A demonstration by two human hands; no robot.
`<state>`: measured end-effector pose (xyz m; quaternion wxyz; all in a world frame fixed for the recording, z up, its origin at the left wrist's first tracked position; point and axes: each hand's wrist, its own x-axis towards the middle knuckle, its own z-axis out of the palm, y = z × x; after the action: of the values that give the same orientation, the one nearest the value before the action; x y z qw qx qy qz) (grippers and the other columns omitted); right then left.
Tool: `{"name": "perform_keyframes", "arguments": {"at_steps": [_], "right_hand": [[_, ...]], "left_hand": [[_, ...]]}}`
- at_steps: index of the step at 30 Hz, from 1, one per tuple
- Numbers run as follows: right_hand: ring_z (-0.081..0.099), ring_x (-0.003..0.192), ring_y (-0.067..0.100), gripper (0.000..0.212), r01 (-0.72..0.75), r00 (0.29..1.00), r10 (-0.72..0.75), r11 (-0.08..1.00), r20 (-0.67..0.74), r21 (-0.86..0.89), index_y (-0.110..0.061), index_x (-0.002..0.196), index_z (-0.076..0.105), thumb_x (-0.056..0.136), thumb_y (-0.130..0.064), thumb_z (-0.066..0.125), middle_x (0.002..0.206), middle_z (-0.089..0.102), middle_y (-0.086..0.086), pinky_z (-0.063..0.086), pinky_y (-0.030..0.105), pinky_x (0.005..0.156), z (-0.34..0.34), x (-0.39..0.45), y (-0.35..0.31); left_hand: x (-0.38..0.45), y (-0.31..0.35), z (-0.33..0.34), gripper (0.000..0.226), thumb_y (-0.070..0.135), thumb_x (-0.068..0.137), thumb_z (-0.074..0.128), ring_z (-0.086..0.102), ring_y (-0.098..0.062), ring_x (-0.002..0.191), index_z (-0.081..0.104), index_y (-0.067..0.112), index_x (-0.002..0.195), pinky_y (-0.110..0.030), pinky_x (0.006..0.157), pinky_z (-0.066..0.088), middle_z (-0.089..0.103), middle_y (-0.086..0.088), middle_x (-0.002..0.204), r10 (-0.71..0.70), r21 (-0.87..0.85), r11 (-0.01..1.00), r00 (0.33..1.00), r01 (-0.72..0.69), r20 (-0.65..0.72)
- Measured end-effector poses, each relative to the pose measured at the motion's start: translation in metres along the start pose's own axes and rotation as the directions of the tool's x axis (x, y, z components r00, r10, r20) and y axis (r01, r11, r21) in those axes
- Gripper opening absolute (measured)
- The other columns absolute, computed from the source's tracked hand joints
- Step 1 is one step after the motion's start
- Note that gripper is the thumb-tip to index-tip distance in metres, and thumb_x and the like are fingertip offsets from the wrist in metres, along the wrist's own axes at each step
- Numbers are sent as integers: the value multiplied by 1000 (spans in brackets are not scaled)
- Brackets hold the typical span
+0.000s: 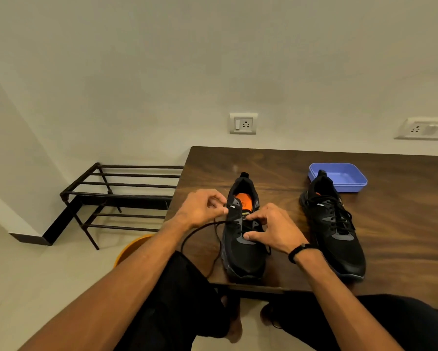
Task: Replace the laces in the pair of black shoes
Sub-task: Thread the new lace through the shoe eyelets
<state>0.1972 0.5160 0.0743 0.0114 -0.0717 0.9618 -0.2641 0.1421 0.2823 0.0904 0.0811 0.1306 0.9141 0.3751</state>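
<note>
Two black shoes stand on the dark wooden table [403,224], toes toward me. The left shoe [243,249] shows an orange insole and is only partly laced. A black lace [195,234] runs from its eyelets and loops off the table's left edge. My left hand [202,206] pinches the lace end beside the shoe's upper left eyelets. My right hand [271,229] holds the shoe's tongue and right side, thumb on the vamp. The right shoe [337,224] is fully laced and neither hand touches it.
A blue plastic tray [347,173] sits behind the right shoe. A black metal shoe rack [121,193] stands on the floor to the left of the table. An orange tub [131,247] shows under my left forearm. My knees are under the table's near edge.
</note>
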Motion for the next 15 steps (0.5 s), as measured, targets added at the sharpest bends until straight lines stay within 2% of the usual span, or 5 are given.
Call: {"name": "perform_keyframes", "arguments": {"at_steps": [3,10,11,13,15], "right_hand": [[55,105,12,60,4,1000,-4,1000,-17,2,-28,127,71,74,-46,90,113,58,-6,50,29,93,4,0,3],[55,105,13,59,-1,1000,1,1000,-11,-6,-28,127,71,75,-45,90,115,56,-5,51,32,94,4,3,3],[56,104,14,58,3,1000,-3,1000,-12,-8,-28,126,72,74,-46,90,114,56,-5,52,33,93,3,3,3],[56,101,13,56,6,1000,-6,1000,-12,-13,-28,122,74,73,-46,91,113,57,-5,52,31,89,1,4,4],[56,95,11,54,18,1000,-18,1000,-16,-10,-28,119,74,72,-46,91,110,57,-6,49,24,80,1,4,3]], "left_hand": [[5,4,12,21,31,85,84,69,-1,88,76,26,104,-19,84,53,75,9,92,22,127,991,984,-45,175],[16,13,23,9,28,91,77,67,-7,84,71,26,85,-36,85,58,71,10,87,71,220,969,979,-114,192],[17,11,20,9,32,92,74,67,-7,85,69,28,85,-37,85,59,70,12,87,47,241,967,990,-79,136],[17,7,10,12,36,97,66,65,-6,86,64,31,87,-38,85,59,67,16,88,-20,255,966,996,42,-88],[14,0,0,13,37,102,59,63,-12,87,62,28,93,-37,82,56,65,13,89,-131,160,965,912,207,-390]]}}
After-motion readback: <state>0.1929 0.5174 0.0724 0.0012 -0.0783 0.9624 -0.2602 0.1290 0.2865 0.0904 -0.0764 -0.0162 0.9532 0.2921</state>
